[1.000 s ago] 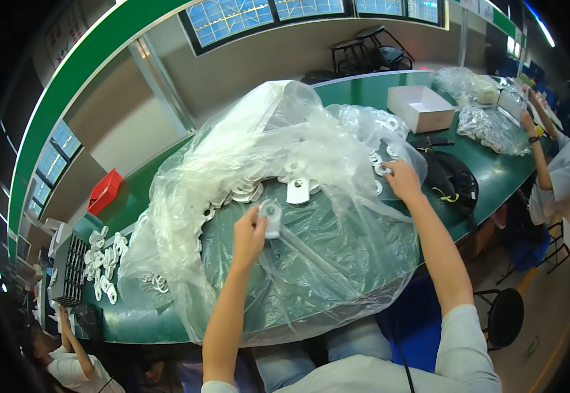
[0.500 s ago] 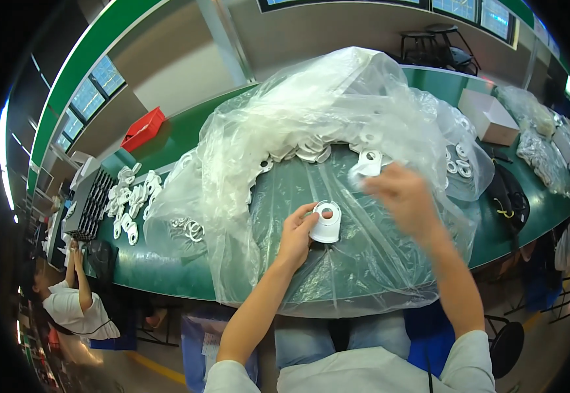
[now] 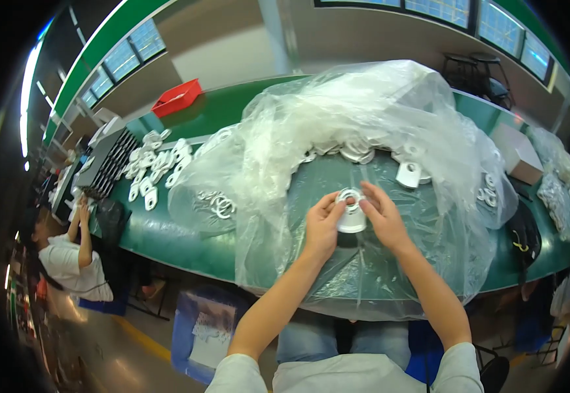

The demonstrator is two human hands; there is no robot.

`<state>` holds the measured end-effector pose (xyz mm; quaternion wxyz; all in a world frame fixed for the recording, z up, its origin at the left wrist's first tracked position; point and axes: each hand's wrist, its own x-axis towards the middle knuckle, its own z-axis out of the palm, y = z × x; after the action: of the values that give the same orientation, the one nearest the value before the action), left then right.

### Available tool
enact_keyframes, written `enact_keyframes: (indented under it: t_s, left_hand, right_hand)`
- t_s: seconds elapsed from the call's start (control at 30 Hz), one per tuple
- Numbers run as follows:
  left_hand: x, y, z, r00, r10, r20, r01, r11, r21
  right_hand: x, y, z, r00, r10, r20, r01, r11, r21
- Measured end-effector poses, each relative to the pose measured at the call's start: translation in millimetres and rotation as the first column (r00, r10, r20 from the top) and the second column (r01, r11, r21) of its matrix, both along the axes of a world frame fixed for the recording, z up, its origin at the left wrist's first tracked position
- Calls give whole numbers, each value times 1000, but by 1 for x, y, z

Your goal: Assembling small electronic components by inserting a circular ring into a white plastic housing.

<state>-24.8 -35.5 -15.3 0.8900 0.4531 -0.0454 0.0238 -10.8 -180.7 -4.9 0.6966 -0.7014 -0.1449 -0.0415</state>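
Spanning most of the view, a long, glossy green table (image 3: pixel 167 239) curves before the seated person. Over its middle, a big translucent plastic bag (image 3: pixel 363 98), crumpled and humped along the far side, lying flatter toward the near edge. At left, a co-worker in a white shirt (image 3: pixel 62 262), hands raised near a dark stack of ridged trays (image 3: pixel 109 160); contact unclear. Below the table edge, an open blue plastic container (image 3: pixel 181 331). Far right, a pale open-topped cardboard box (image 3: pixel 519 156); far left, a shallow red plastic tray (image 3: pixel 173 103). Both bare hands meet above the bag's flat part. Left hand (image 3: pixel 324 224): thumb and fingers bent closed on the left side of a white, round-topped part with a central hole (image 3: pixel 351 224). Right hand (image 3: pixel 387 219): thumb against the same part's right edge, fingers partly extended and loosely curved beside its top. Loose white tab-shaped pieces (image 3: pixel 150 196) lie scattered beside the trays; a similar white tab (image 3: pixel 408 175) lies past the right hand. Smallest: thin white rings (image 3: pixel 219 204) under plastic at left, thicker white rings (image 3: pixel 488 195) at right.
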Motion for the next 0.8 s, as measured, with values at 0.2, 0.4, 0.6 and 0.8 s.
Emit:
enact_keyframes:
  t_s: [0.2,0.4,0.6,0.8]
  left_hand:
    - [-20,11,26,898,210,386,-403,745,532]
    - [-41,154,36,584,502,639,-741,7,672]
    - [-11,237,34,818,46,573,-534,-309,787]
    - [9,257,35,913,-5,409,-395,-268,879]
  right_hand:
    - [-2,11,-6,879,357,-317,-215,889,405]
    - [1,-5,-1,849,382,-366,-247,898,365]
    - [1,-2,-3,837,419,-351,-292,886,361]
    - [2,-5,-1,828,413,-379,-262,883,390]
